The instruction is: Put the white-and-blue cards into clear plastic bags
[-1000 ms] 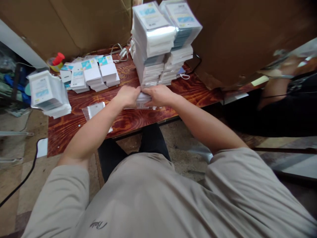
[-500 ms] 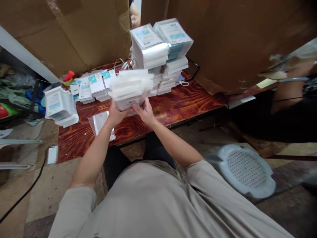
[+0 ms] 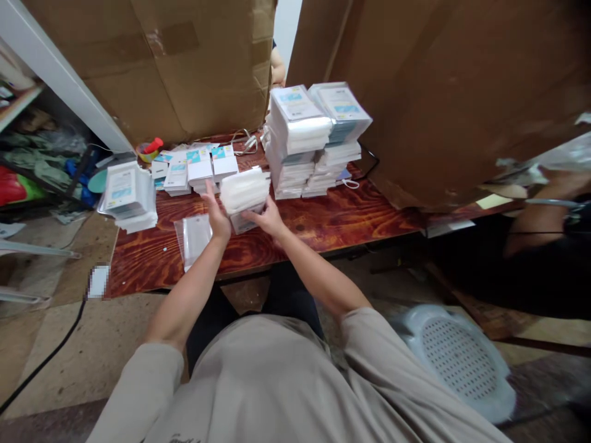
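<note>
A thick stack of clear plastic packets stands on the red-brown wooden table between my hands. My left hand lies flat along its left side, fingers stretched out. At its lower right, my right hand grips the stack, thumb across the near face. Just left of my left hand lie loose clear bags. Behind are piles of white and blue cards. Tall stacks of packed cards rise to the right, and another packed stack is at the left.
Large cardboard boxes border the table's back. A red and yellow object sits at the back left. White stool at the lower right. Another person's arm shows at the right; part of an arm is behind the boxes.
The packet stack has gone from raised and tilted in both hands to standing lower on the table. My left hand has opened along its side. The camera view has shifted.
</note>
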The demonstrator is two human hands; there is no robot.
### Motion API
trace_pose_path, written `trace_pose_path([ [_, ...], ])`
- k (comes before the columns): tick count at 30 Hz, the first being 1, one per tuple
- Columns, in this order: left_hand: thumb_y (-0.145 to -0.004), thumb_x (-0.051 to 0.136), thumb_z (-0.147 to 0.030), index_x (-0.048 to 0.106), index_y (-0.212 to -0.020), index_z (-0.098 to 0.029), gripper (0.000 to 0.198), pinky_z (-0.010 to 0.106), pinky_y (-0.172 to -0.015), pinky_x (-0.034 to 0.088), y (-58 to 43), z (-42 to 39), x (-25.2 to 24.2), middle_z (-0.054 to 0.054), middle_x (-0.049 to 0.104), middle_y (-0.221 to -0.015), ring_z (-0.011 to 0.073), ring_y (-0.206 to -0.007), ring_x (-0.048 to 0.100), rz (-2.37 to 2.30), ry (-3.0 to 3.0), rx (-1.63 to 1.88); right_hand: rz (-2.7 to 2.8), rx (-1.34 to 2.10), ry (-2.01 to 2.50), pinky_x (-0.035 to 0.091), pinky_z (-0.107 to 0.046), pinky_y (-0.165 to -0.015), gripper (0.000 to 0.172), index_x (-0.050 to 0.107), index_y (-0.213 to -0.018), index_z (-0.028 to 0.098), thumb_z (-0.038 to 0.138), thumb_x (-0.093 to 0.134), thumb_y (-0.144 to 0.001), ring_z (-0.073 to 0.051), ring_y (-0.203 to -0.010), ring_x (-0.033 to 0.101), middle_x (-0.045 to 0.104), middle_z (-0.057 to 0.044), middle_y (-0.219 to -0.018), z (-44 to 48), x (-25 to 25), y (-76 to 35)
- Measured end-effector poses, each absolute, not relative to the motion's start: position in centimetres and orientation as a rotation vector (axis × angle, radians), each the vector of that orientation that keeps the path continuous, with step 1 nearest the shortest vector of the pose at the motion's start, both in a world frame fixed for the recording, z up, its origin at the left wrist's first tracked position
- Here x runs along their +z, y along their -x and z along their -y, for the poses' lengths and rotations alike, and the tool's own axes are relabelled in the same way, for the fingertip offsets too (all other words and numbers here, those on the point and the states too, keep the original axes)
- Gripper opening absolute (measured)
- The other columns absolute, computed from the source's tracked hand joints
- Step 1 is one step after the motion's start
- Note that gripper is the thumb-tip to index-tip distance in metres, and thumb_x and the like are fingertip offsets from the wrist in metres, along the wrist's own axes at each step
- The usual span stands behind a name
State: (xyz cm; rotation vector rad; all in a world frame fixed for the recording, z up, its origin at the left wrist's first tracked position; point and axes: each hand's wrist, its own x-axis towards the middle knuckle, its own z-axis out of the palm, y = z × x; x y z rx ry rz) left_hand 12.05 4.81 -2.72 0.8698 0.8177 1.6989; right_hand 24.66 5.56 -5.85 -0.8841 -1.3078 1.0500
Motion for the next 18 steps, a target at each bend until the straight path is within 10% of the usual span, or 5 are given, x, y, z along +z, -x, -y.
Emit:
trace_pose_path([
  [9, -0.1, 0.054, -0.061, 0.075, -0.106, -0.018, 0.049, 0.032, -0.105, 0.055, -11.6, -5.5, -3.1, 0.007, 0.08, -0.111, 0.0226, -0.118, 0.073, -0.937, -0.519, 1.721, 1.285, 1.186, 0.866, 0.057, -0.045, -0.102, 0.091, 0.067, -0.12, 0.018, 0.065, 0.097, -0.048, -0.03, -0.11, 0.072, 0.077, -0.012, -0.119, -4.4, -7.7, -24.5],
  [18, -0.097, 0.052, -0.071, 0.078, -0.108, -0.018, 0.06, 0.035, -0.108, 0.054, -12.1, -4.6, -3.4, 0.008, 0.08, -0.115, 0.0248, -0.121, 0.071, -0.998, -0.71, 1.678, 1.3, 1.093, 0.881, 0.058, -0.044, -0.102, 0.095, 0.058, -0.133, 0.022, 0.06, 0.096, -0.055, -0.029, -0.112, 0.071, 0.074, -0.011, -0.123, -4.6, -7.2, -24.9],
])
